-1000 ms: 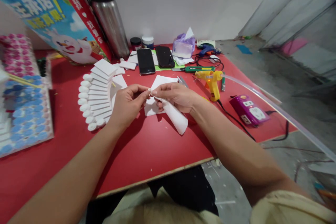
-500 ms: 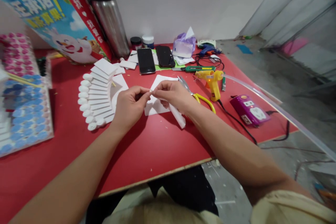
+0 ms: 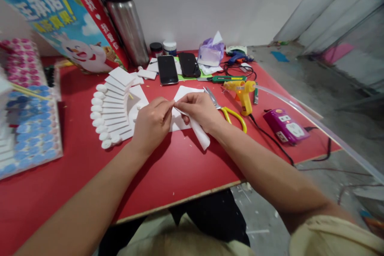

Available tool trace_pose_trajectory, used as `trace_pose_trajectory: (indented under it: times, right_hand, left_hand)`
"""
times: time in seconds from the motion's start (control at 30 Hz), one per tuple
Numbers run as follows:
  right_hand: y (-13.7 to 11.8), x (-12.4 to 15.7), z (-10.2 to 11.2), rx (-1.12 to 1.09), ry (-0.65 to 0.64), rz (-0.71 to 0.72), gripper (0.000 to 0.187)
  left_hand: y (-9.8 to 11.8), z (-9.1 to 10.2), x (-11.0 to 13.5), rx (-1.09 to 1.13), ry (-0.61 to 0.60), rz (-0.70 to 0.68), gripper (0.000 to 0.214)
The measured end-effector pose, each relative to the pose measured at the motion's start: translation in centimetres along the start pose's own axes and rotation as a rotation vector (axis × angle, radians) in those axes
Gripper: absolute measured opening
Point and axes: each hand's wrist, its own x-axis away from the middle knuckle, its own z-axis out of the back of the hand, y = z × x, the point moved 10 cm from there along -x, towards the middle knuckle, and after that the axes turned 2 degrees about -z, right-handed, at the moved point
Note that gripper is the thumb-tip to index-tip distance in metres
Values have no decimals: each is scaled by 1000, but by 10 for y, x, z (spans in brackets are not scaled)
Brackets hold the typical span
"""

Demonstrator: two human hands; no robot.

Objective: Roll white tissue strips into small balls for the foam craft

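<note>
My right hand (image 3: 196, 110) is closed around a soft white strip (image 3: 201, 134), whose loose end hangs down toward the table's front edge. The fingers of my left hand (image 3: 153, 124) pinch at the strip's upper end, fingertips meeting those of the right; the tiny part between them is mostly hidden. Beneath both hands lies a white sheet (image 3: 186, 90). Left of them, several flat white pieces with rounded white ends form a fan (image 3: 115, 110). Scissors with yellow handles (image 3: 235, 118) rest just right of my right hand.
A yellow glue gun (image 3: 246, 98) with a long clear stick and a purple power socket (image 3: 286, 126) are at the right. Behind lie two phones (image 3: 168, 70), a green cutter (image 3: 231, 79) and tissues (image 3: 211, 53). A steel flask (image 3: 129, 24) and a printed box (image 3: 81, 36) stand back left.
My left hand has turned over slightly, its fingers curling in at the strip's end. The strip's loose end has shifted a little left and down.
</note>
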Motion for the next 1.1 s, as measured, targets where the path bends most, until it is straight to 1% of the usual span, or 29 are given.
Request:
trace_pose_trajectory:
  times: [0.07, 0.13, 0.2, 0.3, 0.37, 0.43, 0.5, 0.63, 0.7, 0.73, 0.77, 0.8, 0.83, 0.93, 1.0, 1.03, 1.1]
  right_hand:
    - [3, -1, 1, -29, -13, -31, 21]
    - [3, -2, 1, -26, -23, -35, 19]
    - [-2, -2, 2, 46, -17, 7, 16]
    - [-13, -1, 2, 241, -15, 130, 12]
    - [-21, 1, -1, 374, -22, 230, 11]
    - [-29, 5, -4, 491, -29, 328, 11]
    - [-34, 9, -7, 587, -34, 402, 10]
    - [-38, 13, -13, 737, -36, 491, 9]
    - [-40, 15, -15, 794, -27, 524, 8]
    - [-40, 15, -15, 789, -25, 519, 8]
    - [-40, 14, -13, 742, -32, 486, 7]
    - [-37, 11, -9, 651, -52, 422, 5]
    - [-32, 7, -5, 519, -81, 329, 7]
    - [-7, -1, 3, 54, -181, -42, 28]
    - [7, 0, -2, -154, -263, -244, 40]
    - [11, 3, -7, -211, -321, -313, 43]
    - [14, 9, -19, -243, -436, -371, 41]
  left_hand:
    - [-3, 2, 0, 85, 24, 43, 22]
    - [-10, 2, 0, 215, 28, 146, 19]
    - [-25, -5, 3, 390, -4, 325, 18]
    - [-49, -21, 14, 682, -42, 640, 17]
    - [-58, -30, 20, 851, -58, 767, 15]
    - [-62, -36, 22, 954, -91, 814, 16]
    - [-64, -38, 22, 973, -125, 826, 18]
    - [-64, -33, 22, 852, -140, 818, 15]
    - [-62, -30, 20, 793, -126, 803, 14]
    - [-61, -28, 19, 777, -107, 789, 14]
    - [-60, -25, 17, 766, -84, 771, 12]
    - [-59, -22, 15, 757, -59, 749, 11]
    - [-59, -19, 13, 747, -33, 727, 9]
    - [-56, -12, 7, 720, -6, 671, 7]
    - [-53, -11, 5, 720, -27, 643, 8]
    - [-51, -12, 4, 724, -40, 634, 8]
    - [-49, -13, 3, 735, -48, 630, 8]
